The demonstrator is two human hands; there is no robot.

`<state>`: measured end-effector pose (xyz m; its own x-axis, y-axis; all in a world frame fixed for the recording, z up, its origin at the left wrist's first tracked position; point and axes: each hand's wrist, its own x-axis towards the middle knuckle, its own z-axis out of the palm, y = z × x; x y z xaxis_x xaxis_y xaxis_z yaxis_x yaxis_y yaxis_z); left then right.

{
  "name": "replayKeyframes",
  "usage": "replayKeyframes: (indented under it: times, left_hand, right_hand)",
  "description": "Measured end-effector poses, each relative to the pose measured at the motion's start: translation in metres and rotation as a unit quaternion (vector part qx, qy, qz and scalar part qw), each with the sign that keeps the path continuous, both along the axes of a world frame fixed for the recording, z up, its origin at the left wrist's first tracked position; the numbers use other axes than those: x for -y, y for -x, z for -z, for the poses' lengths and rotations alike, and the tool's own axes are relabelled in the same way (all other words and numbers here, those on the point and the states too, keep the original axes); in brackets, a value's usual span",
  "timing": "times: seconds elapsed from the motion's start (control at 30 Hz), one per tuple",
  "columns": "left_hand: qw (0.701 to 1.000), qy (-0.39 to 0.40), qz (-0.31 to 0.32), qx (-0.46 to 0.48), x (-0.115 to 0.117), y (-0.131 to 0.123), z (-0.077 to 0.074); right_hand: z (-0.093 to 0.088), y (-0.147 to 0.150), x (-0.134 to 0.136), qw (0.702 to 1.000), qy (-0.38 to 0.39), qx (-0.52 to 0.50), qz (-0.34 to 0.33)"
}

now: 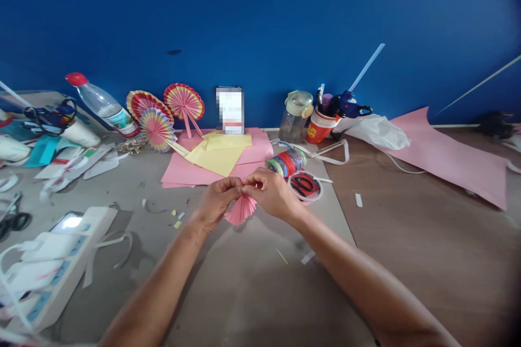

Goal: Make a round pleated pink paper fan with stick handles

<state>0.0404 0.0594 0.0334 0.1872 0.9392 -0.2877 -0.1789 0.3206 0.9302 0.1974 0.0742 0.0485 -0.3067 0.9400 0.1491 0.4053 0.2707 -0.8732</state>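
1. Okay, my L hand (pixel 216 199) is near ctr of frame, thumb & fingers pinching the top end of the pink pleated paper (pixel 243 209).
2. My R hand (pixel 273 191) is just beside it, also pinching that end; fingers hide the exact grip.
3. Pleated paper's just below ctr of frame, btwn both hands, its folds spreading downward like a fan.
4. Just above, mid-frame: yellow paper (pixel 217 160) lying on pink sheets (pixel 175 172), w/ a phone (pixel 233 111) upright behind.
5. Upper-left of ctr: three finished-looking paper fans (pixel 184 103), then a red-capped bottle (pixel 118 117), tilted.
6. R of ctr, near my R hand: roll of multicolored cord (pixel 288 162) & a round tub (pixel 310 191); behind 'em, a lidded clear cup (pixel 293 119) & a red paper cup (pixel 317 129) w/ tools in it.
7. Far R: big pink sheet (pixel 451 154), white plastic bag (pixel 376 131) touching its L end.
8. Lower L: power strip (pixel 75 274) w/ plugs in.
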Motion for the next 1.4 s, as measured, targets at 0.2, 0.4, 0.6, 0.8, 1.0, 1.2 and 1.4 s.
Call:
replayKeyframes:
  times: [0.2,0.4,0.6,0.8,1.0,1.2,1.4]
  left_hand:
    - [0.998,-0.050,0.040,-0.029,0.001,-0.002,0.001]
    - [0.996,-0.071,0.046,-0.026,0.000,0.001,0.008]
    - [0.997,-0.032,-0.016,0.063,0.002,-0.004,0.008]
    - [0.990,-0.062,-0.072,0.101,0.006,-0.013,0.005]
    - [0.984,-0.098,-0.095,0.116,0.007,-0.016,0.008]
    - [0.981,-0.064,-0.090,0.157,0.006,-0.017,0.008]
    - [0.977,-0.027,-0.119,0.174,0.006,-0.018,0.009]
  right_hand:
    - [-0.002,0.003,0.001,0.998,0.055,0.001,0.016]
    - [0.002,0.004,0.000,0.999,0.028,-0.006,0.030]
    - [0.006,0.004,-0.002,0.996,0.033,-0.052,0.063]
    - [0.015,0.007,-0.002,0.992,0.046,-0.091,0.077]
    - [0.015,0.008,-0.003,0.991,0.056,-0.088,0.085]
    - [0.016,0.011,-0.003,0.972,0.131,-0.165,0.102]
    - [0.022,0.016,0.001,0.954,0.166,-0.216,0.125]
